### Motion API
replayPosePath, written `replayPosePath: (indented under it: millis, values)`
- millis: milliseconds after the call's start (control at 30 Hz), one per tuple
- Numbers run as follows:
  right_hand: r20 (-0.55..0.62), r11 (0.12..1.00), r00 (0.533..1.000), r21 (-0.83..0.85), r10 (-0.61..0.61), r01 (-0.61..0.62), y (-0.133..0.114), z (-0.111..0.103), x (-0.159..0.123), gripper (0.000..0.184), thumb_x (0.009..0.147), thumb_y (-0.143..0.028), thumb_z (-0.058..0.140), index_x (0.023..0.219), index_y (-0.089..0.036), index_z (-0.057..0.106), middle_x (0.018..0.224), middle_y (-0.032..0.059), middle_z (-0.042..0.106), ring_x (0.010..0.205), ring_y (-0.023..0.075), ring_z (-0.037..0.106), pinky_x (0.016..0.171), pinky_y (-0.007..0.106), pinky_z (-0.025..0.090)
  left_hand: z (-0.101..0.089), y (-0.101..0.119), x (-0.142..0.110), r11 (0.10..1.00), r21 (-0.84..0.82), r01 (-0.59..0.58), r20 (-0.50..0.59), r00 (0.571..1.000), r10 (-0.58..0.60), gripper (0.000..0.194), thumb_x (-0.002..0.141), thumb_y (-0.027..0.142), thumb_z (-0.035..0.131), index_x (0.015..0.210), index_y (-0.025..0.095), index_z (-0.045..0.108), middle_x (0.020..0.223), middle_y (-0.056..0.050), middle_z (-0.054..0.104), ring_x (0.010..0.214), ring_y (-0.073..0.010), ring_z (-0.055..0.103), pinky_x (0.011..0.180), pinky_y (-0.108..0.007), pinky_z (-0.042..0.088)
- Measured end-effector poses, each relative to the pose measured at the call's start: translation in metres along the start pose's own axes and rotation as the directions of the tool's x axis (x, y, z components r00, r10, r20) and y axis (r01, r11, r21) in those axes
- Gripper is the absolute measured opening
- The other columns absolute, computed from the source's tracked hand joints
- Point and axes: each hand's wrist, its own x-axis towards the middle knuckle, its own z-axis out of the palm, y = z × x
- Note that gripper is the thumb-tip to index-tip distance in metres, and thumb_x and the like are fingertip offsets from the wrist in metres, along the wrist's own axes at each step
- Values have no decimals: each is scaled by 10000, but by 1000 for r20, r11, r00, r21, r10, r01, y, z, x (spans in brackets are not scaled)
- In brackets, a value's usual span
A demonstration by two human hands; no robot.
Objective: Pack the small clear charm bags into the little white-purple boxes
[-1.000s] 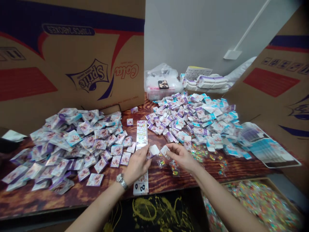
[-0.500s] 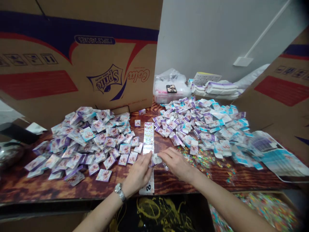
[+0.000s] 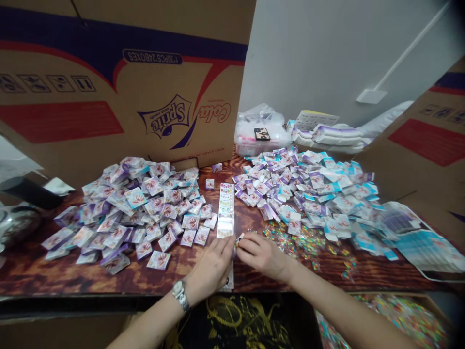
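My left hand [image 3: 214, 264] has its fingers closed on a small white and purple carton [image 3: 240, 238], over the long sticker strip [image 3: 225, 213]. At the carton's right end, the fingers of my right hand [image 3: 267, 254] are curled and pinched against it. Most of the carton is hidden behind my fingers. A bit of clear wrapper shows just above my right hand; whether it is held I cannot tell. Left of my hands lies a heap of closed cartons [image 3: 170, 212]. Flattened or open cartons [image 3: 308, 186] are piled on the right, with small colourful candy packets [image 3: 296, 237] in front.
Large cardboard boxes stand at the back left [image 3: 109, 121] and right [image 3: 428, 160]. A phone [image 3: 261, 134] lies on a clear plastic bin [image 3: 250, 140] by the wall. More packets fill a box [image 3: 403, 315] below the table's front edge [image 3: 90, 293].
The carton has turned and dropped closer to me, now mostly covered by fingers. My right hand has moved in and curled tighter against it. The view has shifted slightly.
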Motion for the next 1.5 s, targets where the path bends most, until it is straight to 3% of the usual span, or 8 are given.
replayPosePath:
  millis: [200,367,433,500,833,1067,1367,1500]
  values:
    - [-110,859,931,433,349,-271,-15,6,0,253,879,-104,434,1090,-196,537,1020,79,601,969,194,541,851,365,481,9,1,-4,999,33,35,-78,996,-32,579,826,100,415,1379,130,245,1253,-180,497,1117,-282,485,945,-467,426]
    - [-116,573,677,647,727,-504,-24,19,6,152,868,-194,491,1008,-205,550,1028,78,560,917,178,577,750,301,526,15,5,-3,998,59,28,-145,989,-19,602,830,84,395,1392,119,182,1225,-184,506,1101,-276,496,934,-461,441]
    - [-105,533,623,638,775,-556,-24,22,7,170,855,-223,518,1021,-203,549,1035,75,552,904,177,579,732,292,526,15,6,-4,996,82,35,-175,984,-20,606,833,82,389,1396,122,169,1230,-188,499,1114,-281,492,932,-467,444]
    - [-99,556,628,584,772,-591,-21,22,7,172,858,-235,525,1025,-202,553,981,64,576,878,181,581,743,305,511,15,7,-4,994,99,50,-207,978,-28,596,836,85,388,1394,119,179,1237,-189,494,1125,-286,488,930,-470,448]
    - [-115,821,827,255,550,-511,-25,17,4,294,919,-184,407,1182,-178,538,913,92,611,856,216,561,779,347,461,22,8,-6,991,99,91,-284,957,-59,533,841,105,422,1352,84,274,1194,-190,520,1098,-267,505,916,-430,470]
    - [85,646,752,456,653,-612,-19,3,11,137,874,-190,504,987,-209,578,847,23,620,781,168,586,703,278,443,22,9,-5,987,124,103,-293,954,-63,581,851,106,419,1390,92,205,1188,-186,510,1095,-270,495,917,-430,465]
    - [108,635,767,494,633,-594,-18,7,8,69,883,-206,470,881,-204,539,830,21,608,781,168,567,718,285,423,29,10,-6,982,142,122,-247,965,-84,580,852,94,401,1394,85,194,1161,-186,520,1080,-264,508,909,-442,465]
    - [167,381,650,692,742,-613,-11,23,4,89,869,-275,491,878,-198,535,730,-10,588,657,137,557,609,244,437,30,9,-5,977,174,120,-247,966,-74,566,846,75,396,1382,78,216,1172,-193,522,1106,-271,502,910,-450,467]
